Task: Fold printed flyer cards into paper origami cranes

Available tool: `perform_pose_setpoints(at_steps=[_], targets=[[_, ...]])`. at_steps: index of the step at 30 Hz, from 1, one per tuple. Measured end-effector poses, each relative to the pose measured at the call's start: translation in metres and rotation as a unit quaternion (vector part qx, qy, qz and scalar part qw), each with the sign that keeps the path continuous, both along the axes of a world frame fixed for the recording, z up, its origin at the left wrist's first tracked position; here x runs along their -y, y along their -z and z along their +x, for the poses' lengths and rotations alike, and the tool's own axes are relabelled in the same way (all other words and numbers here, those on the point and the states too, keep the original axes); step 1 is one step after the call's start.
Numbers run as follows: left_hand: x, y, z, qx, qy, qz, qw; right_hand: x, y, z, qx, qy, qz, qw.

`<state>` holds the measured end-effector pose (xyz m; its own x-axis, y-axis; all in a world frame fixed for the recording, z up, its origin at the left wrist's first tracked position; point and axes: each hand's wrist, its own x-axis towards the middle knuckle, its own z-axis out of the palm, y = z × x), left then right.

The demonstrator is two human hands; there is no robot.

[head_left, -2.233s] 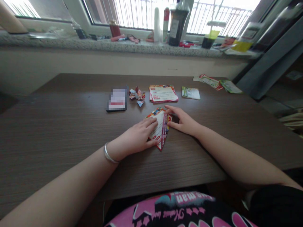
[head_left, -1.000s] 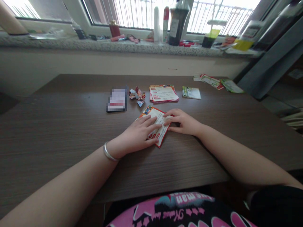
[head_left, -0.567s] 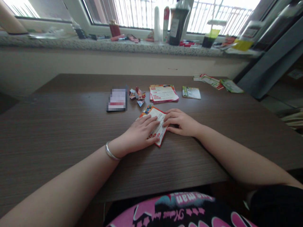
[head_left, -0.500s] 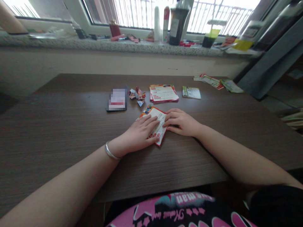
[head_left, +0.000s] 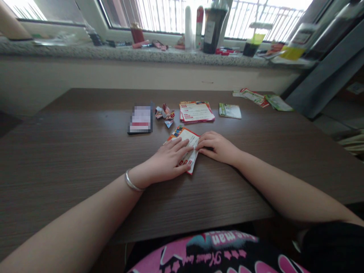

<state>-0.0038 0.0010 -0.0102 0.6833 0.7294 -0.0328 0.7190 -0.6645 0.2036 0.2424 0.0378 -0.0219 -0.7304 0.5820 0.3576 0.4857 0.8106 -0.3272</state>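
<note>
A printed paper sheet (head_left: 184, 133), white with a red and orange border, lies at an angle on the table. My left hand (head_left: 172, 157), with a silver bangle on the wrist, rests flat on it, fingers spread, covering its left and middle part. At the sheet's right edge, my right hand (head_left: 217, 148) has its fingers bent and its fingertips brought together on the paper. The underside of the sheet and the tip of the right thumb are hard to make out.
Behind the sheet on the brown table (head_left: 85, 170) are a blurred-out phone-like item (head_left: 140, 119), small folded paper pieces (head_left: 165, 113), a stack of printed cards (head_left: 196, 112) and a smaller green-white stack (head_left: 229, 111). More leaflets (head_left: 254, 98) lie back right. Bottles (head_left: 215, 30) line the windowsill.
My right hand's fingertips have drawn closer together and slid slightly left over the paper's right edge. My left hand stays almost still on the sheet.
</note>
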Motion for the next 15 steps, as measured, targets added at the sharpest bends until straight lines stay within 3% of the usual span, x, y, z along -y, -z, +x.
perform_pose_setpoints(at_steps=[5, 9, 15], targets=[[-0.003, -0.002, -0.001, 0.056, 0.016, -0.011, 0.998, -0.002, 0.002, 0.002, -0.011, 0.006, -0.014, 1.0], [-0.007, -0.001, -0.002, 0.099, 0.076, -0.01, 0.992, -0.003, 0.003, 0.004, -0.023, 0.02, -0.011, 0.999], [-0.002, -0.001, -0.001, 0.094, 0.103, 0.028, 0.99, -0.005, 0.001, 0.012, -0.051, 0.059, -0.002, 0.997]])
